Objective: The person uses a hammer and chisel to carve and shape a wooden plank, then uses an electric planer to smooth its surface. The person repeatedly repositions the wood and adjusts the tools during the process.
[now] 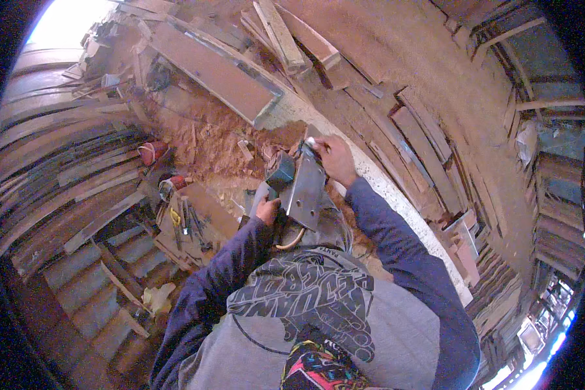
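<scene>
Hands — two, both gripping one power planer (299,185) (grey sole up): left hand (267,210) low, right hand (335,156) top.

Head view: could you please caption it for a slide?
Both hands, left and right, grip a power tool above sawdust-covered boards.
</scene>
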Action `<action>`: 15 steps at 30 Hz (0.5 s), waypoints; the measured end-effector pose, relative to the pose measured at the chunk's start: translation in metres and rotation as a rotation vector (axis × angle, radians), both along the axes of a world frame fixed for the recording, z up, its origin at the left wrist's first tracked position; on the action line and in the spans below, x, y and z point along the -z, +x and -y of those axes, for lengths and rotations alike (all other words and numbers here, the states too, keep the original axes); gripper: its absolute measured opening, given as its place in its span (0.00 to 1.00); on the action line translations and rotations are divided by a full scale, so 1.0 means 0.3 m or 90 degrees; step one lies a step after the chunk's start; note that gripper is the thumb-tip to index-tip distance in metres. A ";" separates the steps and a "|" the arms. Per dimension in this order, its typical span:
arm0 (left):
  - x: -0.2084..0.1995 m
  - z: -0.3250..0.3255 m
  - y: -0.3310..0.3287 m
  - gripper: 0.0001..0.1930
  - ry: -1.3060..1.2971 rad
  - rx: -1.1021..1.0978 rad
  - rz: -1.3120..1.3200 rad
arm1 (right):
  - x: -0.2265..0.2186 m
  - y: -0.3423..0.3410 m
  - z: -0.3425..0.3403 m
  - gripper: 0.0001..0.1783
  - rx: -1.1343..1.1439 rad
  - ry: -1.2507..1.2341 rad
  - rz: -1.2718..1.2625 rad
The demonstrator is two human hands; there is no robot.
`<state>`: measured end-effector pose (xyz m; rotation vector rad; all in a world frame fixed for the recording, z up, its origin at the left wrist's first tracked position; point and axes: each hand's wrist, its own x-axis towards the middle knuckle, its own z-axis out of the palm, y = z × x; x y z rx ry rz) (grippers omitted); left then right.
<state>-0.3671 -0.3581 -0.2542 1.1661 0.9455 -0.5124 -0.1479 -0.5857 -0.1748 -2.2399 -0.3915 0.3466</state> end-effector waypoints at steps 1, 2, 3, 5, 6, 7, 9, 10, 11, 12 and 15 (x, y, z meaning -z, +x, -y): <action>-0.006 0.006 0.001 0.24 -0.028 -0.031 0.015 | -0.012 -0.001 0.006 0.15 0.026 -0.055 -0.044; -0.021 0.012 0.006 0.23 -0.056 -0.050 0.047 | -0.020 0.004 0.012 0.14 0.054 -0.030 -0.046; -0.041 0.018 0.011 0.23 -0.050 -0.059 0.024 | -0.025 0.008 0.012 0.14 0.090 -0.026 -0.064; -0.088 0.033 0.019 0.22 -0.040 -0.052 0.011 | -0.027 0.015 0.010 0.12 0.157 -0.029 -0.105; -0.110 0.038 0.028 0.22 -0.035 -0.049 0.008 | -0.027 0.013 0.006 0.12 0.135 -0.026 -0.091; -0.128 0.044 0.040 0.22 -0.028 -0.047 0.005 | -0.026 0.014 0.007 0.12 0.108 0.006 -0.040; -0.156 0.056 0.052 0.22 -0.030 -0.072 -0.018 | -0.031 0.005 0.007 0.12 -0.003 0.029 -0.047; -0.164 0.063 0.053 0.22 -0.038 -0.101 -0.037 | -0.036 -0.004 0.007 0.12 0.051 0.026 -0.029; -0.167 0.068 0.056 0.22 -0.047 -0.132 -0.056 | -0.042 0.001 0.011 0.13 0.059 0.015 -0.038; -0.168 0.072 0.057 0.23 -0.052 -0.131 -0.067 | -0.048 -0.001 0.013 0.13 0.072 -0.016 -0.069; -0.158 0.079 0.055 0.25 -0.053 -0.121 -0.077 | -0.058 0.020 0.002 0.15 0.105 0.017 -0.073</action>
